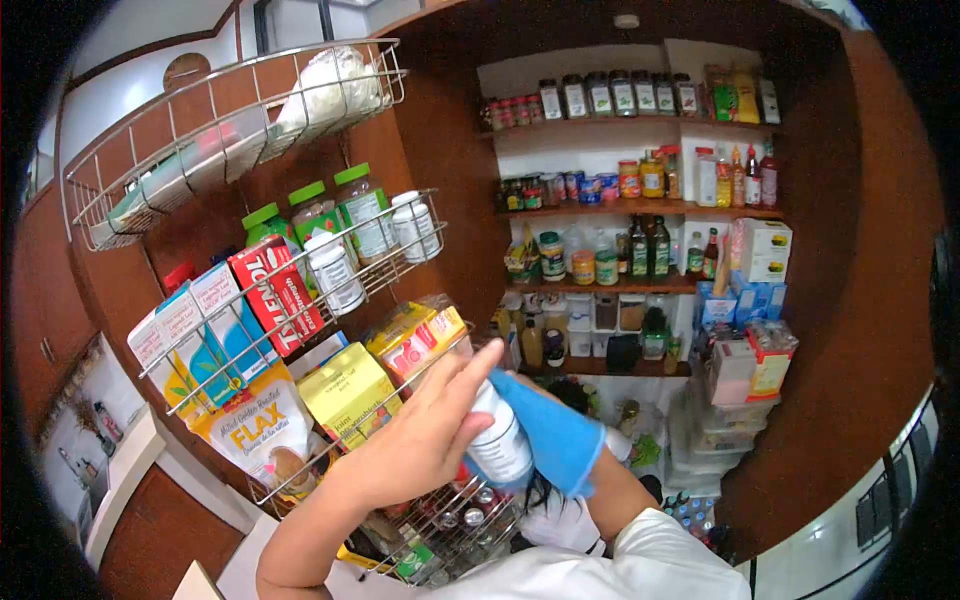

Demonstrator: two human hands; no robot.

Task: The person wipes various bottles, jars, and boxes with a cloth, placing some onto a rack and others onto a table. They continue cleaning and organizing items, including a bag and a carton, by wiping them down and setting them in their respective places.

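Observation:
A white bottle (497, 440) with a printed label is tilted between my two hands, in front of the door rack. My left hand (420, 425) reaches over its upper end, the thumb on the near side and the fingers stretched long past it; the bottle's top is hidden. A blue cloth (550, 430) lies along the bottle's right side. My right hand is behind this cloth, its fingers hidden, and only the forearm (615, 495) shows below. Nearest my left hand are a yellow tea box (350, 395) and a yellow-and-red package (418, 340).
Wire baskets hold a Tylenol box (275, 295), a flax bag (255, 430), white bottles (333, 272) and green-lidded jars (365, 210). Pantry shelves (640, 208) with jars and bottles stand behind. Stacked plastic bins (715, 430) are at right. Cans (473, 517) sit in the lower rack.

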